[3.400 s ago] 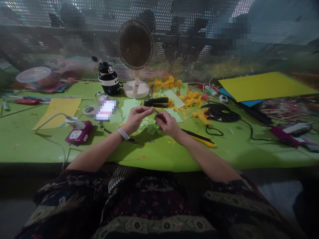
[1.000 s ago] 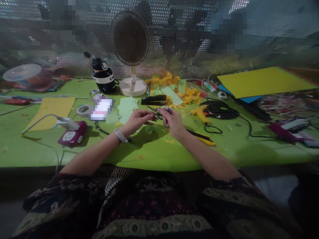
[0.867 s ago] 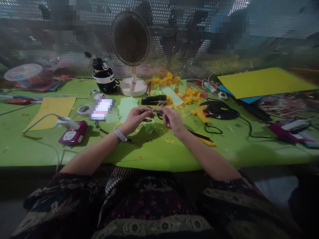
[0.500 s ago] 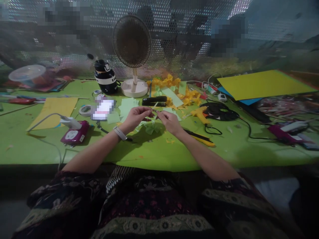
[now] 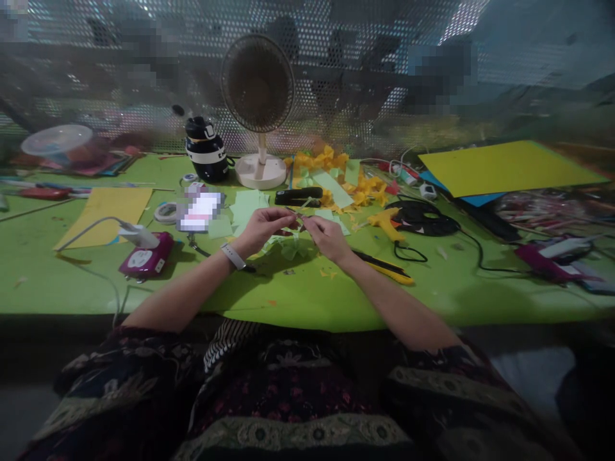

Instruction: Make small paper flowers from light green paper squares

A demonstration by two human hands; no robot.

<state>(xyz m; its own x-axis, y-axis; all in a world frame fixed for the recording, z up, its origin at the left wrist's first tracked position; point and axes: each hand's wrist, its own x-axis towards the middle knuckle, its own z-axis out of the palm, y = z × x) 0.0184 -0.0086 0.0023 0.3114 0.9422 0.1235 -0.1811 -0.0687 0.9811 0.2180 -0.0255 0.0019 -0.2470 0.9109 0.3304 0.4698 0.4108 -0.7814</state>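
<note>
My left hand [image 5: 263, 228] and my right hand [image 5: 328, 237] meet over the middle of the green table. Thumb and fingers of each are pinched together, the tips nearly touching. Between them shows a small, thin strip of pale green paper [image 5: 304, 206]; its exact shape is too small to make out. Just below the fingers lie cut pale green paper pieces [image 5: 294, 248]. A black stapler [image 5: 298, 195] rests behind the hands. Pale green sheets [image 5: 247, 203] lie beyond my left hand. To the right of my right hand are a yellow glue gun [image 5: 384, 219] and a yellow-and-black cutter [image 5: 389, 271].
A white fan [image 5: 259, 169] and a dark bottle [image 5: 206, 157] stand at the back beside orange paper flowers [image 5: 331, 160]. On the left are a phone [image 5: 200, 212], tape [image 5: 167, 212] and a purple power adapter [image 5: 148, 255]. Yellow sheets [image 5: 509, 168] lie at right, near a black disc [image 5: 425, 218].
My fingers have shifted slightly around the small strip, and the hands stay in nearly the same place. The whole view has moved a little.
</note>
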